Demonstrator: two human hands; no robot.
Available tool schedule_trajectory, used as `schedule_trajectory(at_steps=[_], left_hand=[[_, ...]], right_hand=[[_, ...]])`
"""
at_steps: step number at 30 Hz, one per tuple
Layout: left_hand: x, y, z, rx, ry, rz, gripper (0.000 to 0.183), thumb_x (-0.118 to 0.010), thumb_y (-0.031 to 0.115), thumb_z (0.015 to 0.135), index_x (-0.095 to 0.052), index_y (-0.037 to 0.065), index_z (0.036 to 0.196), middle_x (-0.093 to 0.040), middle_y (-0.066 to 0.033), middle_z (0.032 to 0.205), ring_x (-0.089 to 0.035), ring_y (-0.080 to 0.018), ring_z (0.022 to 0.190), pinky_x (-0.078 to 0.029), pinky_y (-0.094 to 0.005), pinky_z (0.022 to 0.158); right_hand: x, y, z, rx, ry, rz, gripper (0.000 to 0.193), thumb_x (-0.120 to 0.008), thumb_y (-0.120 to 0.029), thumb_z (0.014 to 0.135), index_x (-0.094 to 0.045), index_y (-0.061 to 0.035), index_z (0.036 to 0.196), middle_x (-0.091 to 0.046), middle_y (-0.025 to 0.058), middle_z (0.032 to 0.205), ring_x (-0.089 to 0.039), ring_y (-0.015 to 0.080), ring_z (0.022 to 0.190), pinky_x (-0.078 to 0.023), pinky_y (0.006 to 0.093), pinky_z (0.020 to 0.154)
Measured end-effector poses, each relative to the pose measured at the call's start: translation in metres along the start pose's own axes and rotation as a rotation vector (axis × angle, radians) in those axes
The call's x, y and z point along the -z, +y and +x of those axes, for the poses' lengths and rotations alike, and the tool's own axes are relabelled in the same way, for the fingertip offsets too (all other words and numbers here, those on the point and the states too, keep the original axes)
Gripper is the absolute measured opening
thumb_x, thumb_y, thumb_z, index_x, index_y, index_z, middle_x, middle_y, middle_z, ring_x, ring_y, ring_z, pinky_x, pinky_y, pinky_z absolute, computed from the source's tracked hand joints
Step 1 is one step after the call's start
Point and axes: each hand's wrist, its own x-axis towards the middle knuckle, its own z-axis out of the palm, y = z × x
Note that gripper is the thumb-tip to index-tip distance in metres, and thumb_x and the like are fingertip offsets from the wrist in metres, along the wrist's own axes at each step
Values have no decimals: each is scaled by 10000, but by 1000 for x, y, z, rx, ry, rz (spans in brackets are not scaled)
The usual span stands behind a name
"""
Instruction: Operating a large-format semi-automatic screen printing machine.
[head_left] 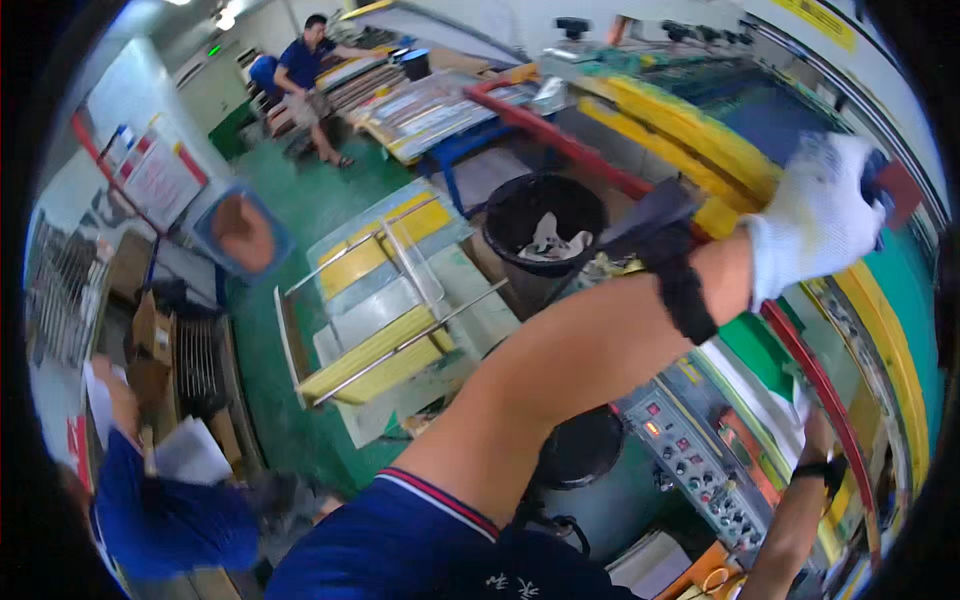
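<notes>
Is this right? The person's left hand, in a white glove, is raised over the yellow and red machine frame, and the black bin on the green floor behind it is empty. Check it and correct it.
One detail is wrong. The black bin is not empty: the head view shows crumpled white material lying inside it. The rest holds: the left hand wears a white glove and is raised over the yellow and red machine frame, with the bin on the green floor behind.

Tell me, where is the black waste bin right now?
In the head view, the black waste bin stands on the green floor at upper centre, just beyond the person's left forearm, beside the machine's red rail.
</notes>
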Motion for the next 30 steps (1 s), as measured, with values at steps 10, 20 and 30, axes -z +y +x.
schedule_trajectory(at_steps=[10,20,30], left_hand=[[48,11,-2,366,-282,-523,154,-567,-15,902,-642,-48,1032,-656,-50,780,-610,-91,676,-478,-246,601],[53,15,-1,373,-308,-515,147,-591,1,874,-646,-31,1006,-652,-48,731,-600,-100,631,-470,-260,567],[256,82,-48,600,90,-347,334,-613,60,888,-590,-62,1198,-668,-113,1039,-667,-181,900,-552,-291,807]], right_hand=[[45,30,12,7,67,377,535,-572,-408,909,-521,-79,1328,-580,128,1293,-534,274,1190,-414,387,1023],[32,-25,-39,-216,39,1190,466,-627,-80,885,-518,-91,1338,-571,56,1298,-521,222,1168,-385,397,1049],[-68,-191,-58,-174,-455,1396,405,-664,-124,901,-539,47,1246,-632,142,1178,-656,262,972,-528,398,880]])
